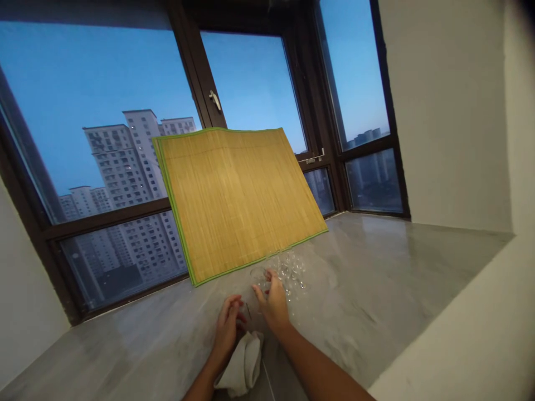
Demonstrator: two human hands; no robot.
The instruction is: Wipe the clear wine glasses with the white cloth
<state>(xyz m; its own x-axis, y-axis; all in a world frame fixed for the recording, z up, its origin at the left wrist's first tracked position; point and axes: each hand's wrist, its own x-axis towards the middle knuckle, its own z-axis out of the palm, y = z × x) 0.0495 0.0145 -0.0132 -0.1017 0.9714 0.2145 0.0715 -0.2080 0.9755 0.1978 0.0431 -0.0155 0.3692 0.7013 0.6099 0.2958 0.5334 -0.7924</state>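
My right hand point(275, 303) is closed with thumb and fingers at a clear, round-rimmed piece point(258, 274), which looks like glass. Just beyond it, several clear, shiny pieces point(291, 272) lie clustered on the grey stone sill; their exact kind is hard to make out. My left hand point(227, 329) is a little lower and to the left, its fingers loosely curved and apart, with nothing visible in them. A short, dark, thin thing point(248, 311) shows between the two hands. Beside my left wrist is a crumpled, pale cloth point(244, 365).
A yellow bamboo mat point(242, 200) with green edging leans against the dark-framed window point(184, 61). The marbled sill point(376, 273) runs to a white wall point(451, 122) on the right. A thin pale line point(268, 380) runs below the cloth.
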